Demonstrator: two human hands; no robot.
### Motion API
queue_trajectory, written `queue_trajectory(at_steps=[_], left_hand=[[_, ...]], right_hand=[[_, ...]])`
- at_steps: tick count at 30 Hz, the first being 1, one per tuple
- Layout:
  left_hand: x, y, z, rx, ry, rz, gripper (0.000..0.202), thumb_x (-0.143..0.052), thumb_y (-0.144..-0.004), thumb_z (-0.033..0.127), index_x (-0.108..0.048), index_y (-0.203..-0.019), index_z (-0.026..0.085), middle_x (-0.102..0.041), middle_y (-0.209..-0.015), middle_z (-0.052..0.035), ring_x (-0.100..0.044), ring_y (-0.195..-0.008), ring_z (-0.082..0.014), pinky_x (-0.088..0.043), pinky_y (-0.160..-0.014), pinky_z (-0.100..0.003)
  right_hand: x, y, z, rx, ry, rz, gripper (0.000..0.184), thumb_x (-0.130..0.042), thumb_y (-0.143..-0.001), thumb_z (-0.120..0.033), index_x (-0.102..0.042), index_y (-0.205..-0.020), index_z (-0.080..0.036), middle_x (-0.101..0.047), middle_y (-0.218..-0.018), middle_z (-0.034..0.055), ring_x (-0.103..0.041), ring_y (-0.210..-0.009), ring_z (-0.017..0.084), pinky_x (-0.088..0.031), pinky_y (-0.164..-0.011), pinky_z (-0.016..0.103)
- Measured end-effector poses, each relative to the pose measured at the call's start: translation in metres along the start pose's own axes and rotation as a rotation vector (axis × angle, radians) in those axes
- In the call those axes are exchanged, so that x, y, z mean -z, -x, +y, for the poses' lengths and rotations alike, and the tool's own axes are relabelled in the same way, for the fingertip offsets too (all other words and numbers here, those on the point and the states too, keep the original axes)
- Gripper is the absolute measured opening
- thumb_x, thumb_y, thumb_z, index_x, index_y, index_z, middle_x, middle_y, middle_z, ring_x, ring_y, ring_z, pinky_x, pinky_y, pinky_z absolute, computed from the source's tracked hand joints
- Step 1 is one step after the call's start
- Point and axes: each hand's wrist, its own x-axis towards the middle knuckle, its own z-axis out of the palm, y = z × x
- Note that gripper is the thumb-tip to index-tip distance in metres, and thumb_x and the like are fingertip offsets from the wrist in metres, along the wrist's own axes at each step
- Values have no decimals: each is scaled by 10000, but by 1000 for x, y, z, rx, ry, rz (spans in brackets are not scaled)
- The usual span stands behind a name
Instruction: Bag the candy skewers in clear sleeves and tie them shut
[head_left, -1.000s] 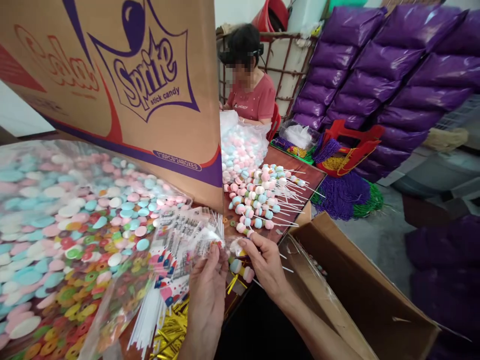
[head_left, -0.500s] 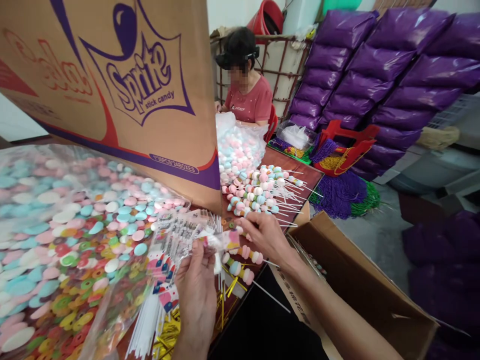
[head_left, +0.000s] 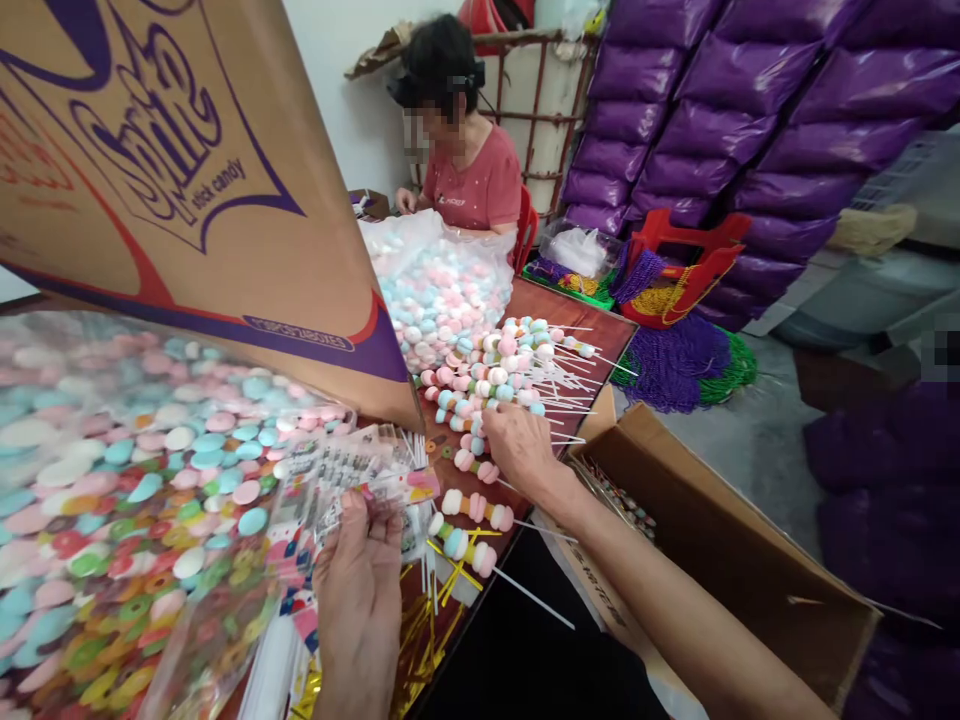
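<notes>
My left hand [head_left: 360,590] pinches a clear printed plastic bag [head_left: 416,487] between thumb and fingers, above a stack of similar bags [head_left: 322,470]. At the near edge of a pile of marshmallow skewers [head_left: 517,350], my right hand [head_left: 521,445] has its fingers curled down around a marshmallow skewer [head_left: 474,442]; its fingertips are partly hidden. Nearer me lie separate skewers of pink, white and blue marshmallows with gummy rings, among them a three-coloured skewer [head_left: 456,543] with its white stick pointing right.
Loose marshmallows and gummy rings [head_left: 187,450] spread at left, under a large carton [head_left: 300,250]. Gold twist ties [head_left: 420,640] and white sticks [head_left: 270,670] lie near my left hand. An open carton [head_left: 720,560] stands at right. Across the table sits a person [head_left: 472,170] behind a marshmallow bag [head_left: 442,285].
My right hand has left the plastic bag's end and moved up and away to the skewer pile. My left hand still holds the bag, slightly lower and further left in view.
</notes>
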Motion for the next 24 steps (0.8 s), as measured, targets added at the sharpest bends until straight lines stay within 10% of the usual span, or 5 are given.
queue_trajectory(at_steps=[15, 24], left_hand=[[0, 1, 6, -58, 21, -15, 92, -771, -781, 215, -684, -780, 186, -687, -750, 47, -642, -693, -69, -570, -687, -175], [14, -11, 14, -92, -59, 14, 141, -784, -766, 219, -708, -880, 186, -692, -783, 36, -629, -694, -71, -580, -690, -167]], right_hand=[[-20, 57, 25, 84, -257, 26, 232, -463, -998, -235, -671, -896, -214, -649, -920, 28, -603, -796, 140, -318, -620, 244], [1, 22, 22, 47, -203, 118, 209, -500, -992, -291, -673, -910, -206, -660, -947, 40, -601, -835, 167, -323, -598, 268]])
